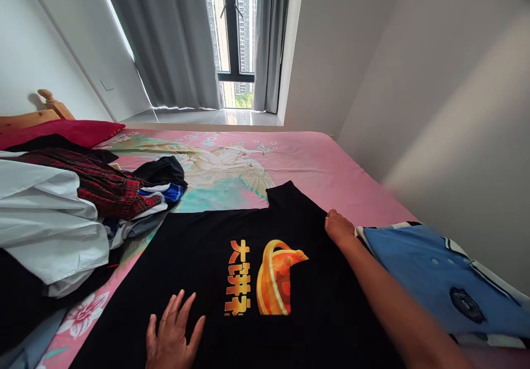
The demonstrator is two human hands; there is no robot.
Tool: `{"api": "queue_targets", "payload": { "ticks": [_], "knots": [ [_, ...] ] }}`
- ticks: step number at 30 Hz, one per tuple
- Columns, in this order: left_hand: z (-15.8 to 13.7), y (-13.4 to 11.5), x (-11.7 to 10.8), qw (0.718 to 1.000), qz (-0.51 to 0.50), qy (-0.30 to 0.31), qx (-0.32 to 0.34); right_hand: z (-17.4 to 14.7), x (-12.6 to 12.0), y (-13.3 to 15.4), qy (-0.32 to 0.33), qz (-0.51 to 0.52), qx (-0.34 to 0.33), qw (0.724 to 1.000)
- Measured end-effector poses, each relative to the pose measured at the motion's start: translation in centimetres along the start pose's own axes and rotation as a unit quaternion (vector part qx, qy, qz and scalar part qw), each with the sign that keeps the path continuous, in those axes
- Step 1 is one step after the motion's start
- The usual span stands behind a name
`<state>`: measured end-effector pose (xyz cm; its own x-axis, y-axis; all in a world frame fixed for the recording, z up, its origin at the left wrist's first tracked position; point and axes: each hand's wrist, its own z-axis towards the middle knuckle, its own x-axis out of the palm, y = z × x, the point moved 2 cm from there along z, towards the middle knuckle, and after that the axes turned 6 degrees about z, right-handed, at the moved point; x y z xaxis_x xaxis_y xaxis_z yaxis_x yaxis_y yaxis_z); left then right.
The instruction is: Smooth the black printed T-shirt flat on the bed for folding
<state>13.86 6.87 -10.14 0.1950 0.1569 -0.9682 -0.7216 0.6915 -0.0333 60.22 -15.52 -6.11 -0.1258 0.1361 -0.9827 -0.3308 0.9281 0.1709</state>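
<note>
A black T-shirt (199,258) with an orange and yellow print lies spread across the bed, its sleeve end pointing away from me. My left hand (173,333) rests flat on the fabric at the near left of the print, fingers spread. At the shirt's far right edge, beside the sleeve, my right hand (339,227) has its fingers closed on the cloth. The fingertips of that hand are partly hidden. Just right of my right forearm lies a folded light blue polo shirt (409,258) with a dark badge.
A heap of clothes on the left includes a white garment (45,209) and a red plaid one (111,187). Behind it sits a red pillow (83,132) by the wooden headboard (28,119). The pink flowered sheet (302,159) reaches the right wall and window ledge.
</note>
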Motion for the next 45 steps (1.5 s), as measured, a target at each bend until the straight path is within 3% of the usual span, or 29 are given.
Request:
{"api": "queue_targets", "payload": {
  "ticks": [5,9,13,16,24,30,35,39,42,45],
  "knots": [
    [-0.1,-0.4,-0.3,1.000,-0.011,-0.013,0.006,-2.3,2.9,0.1,0.008,0.021,-0.006,1.000],
    [-0.3,-0.4,-0.5,1.000,-0.011,-0.015,0.005,-2.5,1.8,1.6,-0.002,0.050,-0.001,0.999],
    [-0.5,-0.3,-0.5,1.000,-0.016,-0.023,0.014,-4.1,0.8,7.0,-0.021,0.094,-0.118,0.988],
    [-0.6,-0.1,-0.5,0.999,-0.021,-0.023,0.013,-5.0,1.9,11.4,-0.003,0.117,-0.184,0.976],
    [-1.4,0.4,-0.5,0.999,-0.009,-0.038,0.027,-2.2,7.3,19.1,0.038,0.090,-0.182,0.978],
    [-1.6,0.6,-1.0,0.998,0.013,-0.047,0.036,-0.6,10.2,20.0,-0.002,0.048,-0.154,0.987],
    [-2.3,0.9,-0.4,0.996,0.034,-0.065,0.048,-1.2,11.1,19.6,-0.106,0.036,-0.176,0.978],
    [-2.7,1.1,0.6,0.994,0.036,-0.087,0.062,-1.5,11.6,19.5,-0.135,0.054,-0.181,0.973],
    [-0.3,1.9,-0.5,0.998,-0.030,-0.033,0.042,-1.3,12.0,19.5,-0.156,0.072,-0.193,0.966],
    [6.1,3.9,-2.9,0.990,-0.131,0.049,0.007,-1.0,12.4,19.3,-0.171,0.084,-0.202,0.961]
  ]
}}
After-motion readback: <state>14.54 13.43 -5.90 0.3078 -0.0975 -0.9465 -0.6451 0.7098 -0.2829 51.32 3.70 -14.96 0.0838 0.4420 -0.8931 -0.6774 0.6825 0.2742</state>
